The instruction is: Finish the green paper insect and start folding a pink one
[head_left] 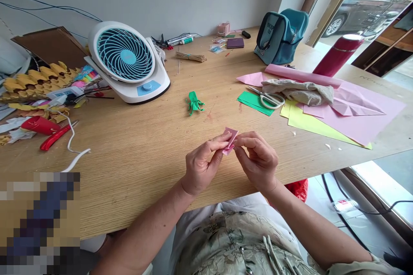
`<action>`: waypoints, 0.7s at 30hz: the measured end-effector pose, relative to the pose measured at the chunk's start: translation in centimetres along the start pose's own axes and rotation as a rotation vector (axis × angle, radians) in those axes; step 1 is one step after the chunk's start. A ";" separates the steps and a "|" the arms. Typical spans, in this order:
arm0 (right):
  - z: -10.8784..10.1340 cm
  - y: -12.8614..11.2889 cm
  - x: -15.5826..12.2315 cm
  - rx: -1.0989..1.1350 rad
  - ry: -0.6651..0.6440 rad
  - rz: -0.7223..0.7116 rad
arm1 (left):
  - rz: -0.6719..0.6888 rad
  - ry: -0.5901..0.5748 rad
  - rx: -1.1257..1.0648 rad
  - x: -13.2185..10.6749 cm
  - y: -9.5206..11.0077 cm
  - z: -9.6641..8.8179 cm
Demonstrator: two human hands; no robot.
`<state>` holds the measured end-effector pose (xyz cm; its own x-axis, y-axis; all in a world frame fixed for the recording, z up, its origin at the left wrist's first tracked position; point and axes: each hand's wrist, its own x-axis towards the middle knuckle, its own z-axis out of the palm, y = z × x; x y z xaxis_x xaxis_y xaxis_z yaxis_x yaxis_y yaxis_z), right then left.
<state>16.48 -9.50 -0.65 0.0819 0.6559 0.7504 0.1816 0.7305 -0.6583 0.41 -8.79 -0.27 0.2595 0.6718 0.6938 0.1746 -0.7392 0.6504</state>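
A small folded piece of pink paper (230, 139) is held just above the near part of the wooden table (135, 150). My left hand (203, 163) pinches its left side with thumb and fingers. My right hand (256, 159) pinches its right side, fingers curled. A finished green origami figure (194, 103) lies on the table a little beyond my hands.
A white and blue desk fan (127, 62) stands at the back left beside yellow paper pieces (35, 77) and a red tool (54, 137). To the right lie scissors (269, 98), green, yellow and pink sheets (355, 116), a grey cloth (300, 91), a teal bag (279, 36) and a red flask (337, 56).
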 end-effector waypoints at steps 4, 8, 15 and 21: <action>0.1 -0.4 0.1 -0.094 0.018 -0.043 | -0.028 0.025 -0.021 -0.2 0.0 0.2; 0.3 -0.6 0.0 -0.141 0.019 -0.095 | -0.032 0.044 -0.011 -0.2 0.1 0.1; 0.5 -0.5 -0.2 -0.149 0.039 -0.132 | -0.049 0.074 -0.008 -0.4 0.1 0.3; 0.5 -0.5 -0.2 -0.190 0.027 -0.131 | -0.017 0.081 0.024 -0.3 0.1 0.3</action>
<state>15.86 -9.94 -0.47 0.0713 0.5504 0.8318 0.3733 0.7586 -0.5340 0.63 -9.12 -0.49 0.1789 0.6853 0.7059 0.2014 -0.7278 0.6555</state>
